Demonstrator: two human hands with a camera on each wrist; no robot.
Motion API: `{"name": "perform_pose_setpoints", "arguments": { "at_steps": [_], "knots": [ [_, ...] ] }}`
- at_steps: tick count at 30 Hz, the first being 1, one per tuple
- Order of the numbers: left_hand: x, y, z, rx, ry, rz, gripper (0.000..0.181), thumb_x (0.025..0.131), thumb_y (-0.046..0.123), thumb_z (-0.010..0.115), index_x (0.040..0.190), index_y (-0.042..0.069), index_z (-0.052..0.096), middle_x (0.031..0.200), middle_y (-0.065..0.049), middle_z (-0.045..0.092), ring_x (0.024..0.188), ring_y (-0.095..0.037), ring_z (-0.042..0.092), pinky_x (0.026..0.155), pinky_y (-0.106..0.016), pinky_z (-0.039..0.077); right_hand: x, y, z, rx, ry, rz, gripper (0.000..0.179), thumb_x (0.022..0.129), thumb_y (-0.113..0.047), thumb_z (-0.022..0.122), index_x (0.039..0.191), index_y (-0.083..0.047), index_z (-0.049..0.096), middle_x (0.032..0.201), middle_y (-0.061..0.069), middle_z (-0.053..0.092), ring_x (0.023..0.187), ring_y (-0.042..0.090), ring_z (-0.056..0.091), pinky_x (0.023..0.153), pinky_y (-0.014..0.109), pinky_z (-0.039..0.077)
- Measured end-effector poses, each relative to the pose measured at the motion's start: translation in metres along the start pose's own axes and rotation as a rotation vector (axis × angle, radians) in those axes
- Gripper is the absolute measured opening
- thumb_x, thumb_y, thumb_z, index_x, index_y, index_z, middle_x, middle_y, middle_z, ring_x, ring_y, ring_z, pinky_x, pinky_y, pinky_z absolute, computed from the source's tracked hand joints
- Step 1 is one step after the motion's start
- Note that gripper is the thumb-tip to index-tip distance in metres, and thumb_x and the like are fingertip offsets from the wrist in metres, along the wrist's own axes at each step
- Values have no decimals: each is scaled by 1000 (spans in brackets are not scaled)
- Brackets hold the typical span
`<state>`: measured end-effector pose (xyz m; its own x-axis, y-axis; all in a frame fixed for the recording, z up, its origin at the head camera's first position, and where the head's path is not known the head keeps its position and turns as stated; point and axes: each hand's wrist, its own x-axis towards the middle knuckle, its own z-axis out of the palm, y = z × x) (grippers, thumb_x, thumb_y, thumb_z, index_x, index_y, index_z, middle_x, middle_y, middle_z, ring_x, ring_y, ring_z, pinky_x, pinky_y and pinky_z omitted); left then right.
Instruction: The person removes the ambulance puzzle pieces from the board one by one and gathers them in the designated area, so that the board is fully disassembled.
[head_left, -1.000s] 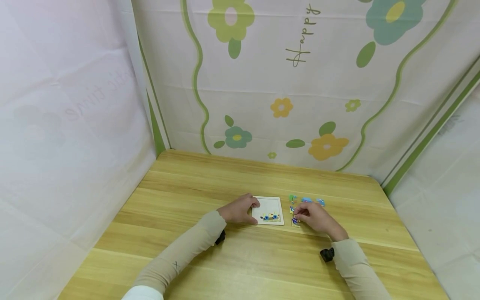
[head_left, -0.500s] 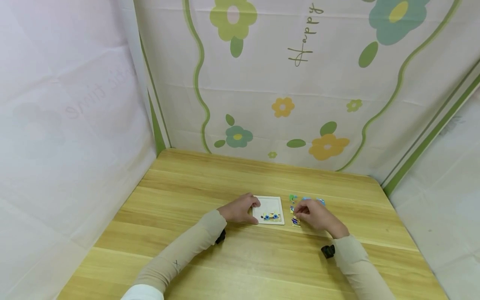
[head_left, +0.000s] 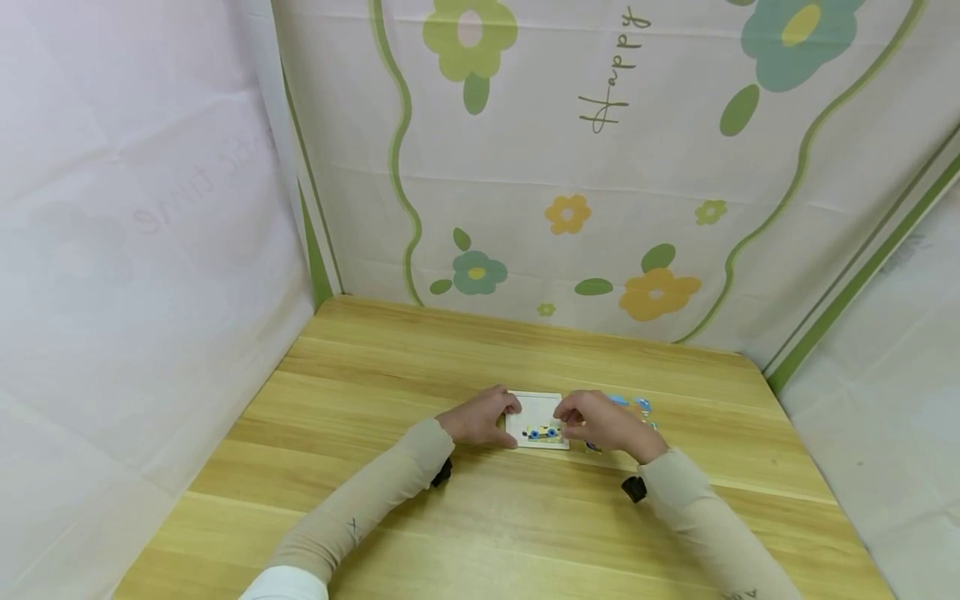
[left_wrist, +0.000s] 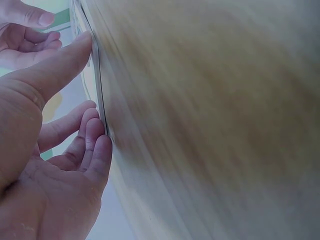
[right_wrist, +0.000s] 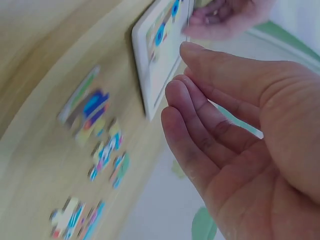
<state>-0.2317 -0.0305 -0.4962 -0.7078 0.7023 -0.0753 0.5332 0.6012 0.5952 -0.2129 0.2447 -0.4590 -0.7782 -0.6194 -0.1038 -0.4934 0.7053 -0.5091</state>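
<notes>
A small white puzzle board point(head_left: 537, 406) lies flat on the table, with a picture piece showing blue wheels point(head_left: 543, 433) in its near right part. At its left side my left hand point(head_left: 480, 419) holds the frame between thumb and fingers; in the left wrist view the fingertips point(left_wrist: 95, 131) touch the board's edge. Over the board's right edge, my right hand point(head_left: 604, 422) has thumb and fingers brought together, with a small pale puzzle piece point(head_left: 556, 424) barely showing at the tips. From the right wrist that piece is hidden behind the fingers.
Several loose colourful puzzle pieces point(right_wrist: 92, 112) lie on the wooden table point(head_left: 465, 533) to the right of the board, partly under the right hand. A flower-printed cloth point(head_left: 525, 150) hangs behind the table, and pale cloths stand at both sides.
My right hand has moved left from the loose pieces to over the board's right edge, bringing a small piece along. My left hand stays at the board.
</notes>
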Motion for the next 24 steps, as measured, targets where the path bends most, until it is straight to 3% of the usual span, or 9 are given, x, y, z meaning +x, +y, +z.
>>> {"name": "perform_pose_setpoints", "arguments": {
  "at_steps": [6,12,19,24],
  "knots": [
    [1,-1,0,1,3,2,57,92,29,85,138,5,63,132,-8,60,115,-16,54,104,-32,49,14,-6,10,-8,-39,-16,27,94,-3,78,120,-1,75,117,13,73,97,19,71,81,28,60],
    [1,-2,0,-1,6,1,57,93,29,84,139,5,62,134,-7,59,116,-16,54,105,-32,49,21,-9,13,-11,-54,-31,28,92,1,79,119,-1,76,119,13,74,100,22,71,84,32,60],
    [0,4,-3,4,-5,-17,56,93,27,84,139,3,62,135,-8,59,116,-17,54,105,-31,49,25,-9,18,-52,-74,-55,21,93,4,77,111,-6,79,105,8,71,81,18,54,73,31,47],
    [2,9,-7,38,-28,-21,54,92,27,85,135,2,65,130,-8,61,106,-14,51,95,-27,47,22,-10,19,-77,-51,-44,24,92,2,79,115,-5,79,113,8,73,92,18,63,80,34,56]
  ]
}}
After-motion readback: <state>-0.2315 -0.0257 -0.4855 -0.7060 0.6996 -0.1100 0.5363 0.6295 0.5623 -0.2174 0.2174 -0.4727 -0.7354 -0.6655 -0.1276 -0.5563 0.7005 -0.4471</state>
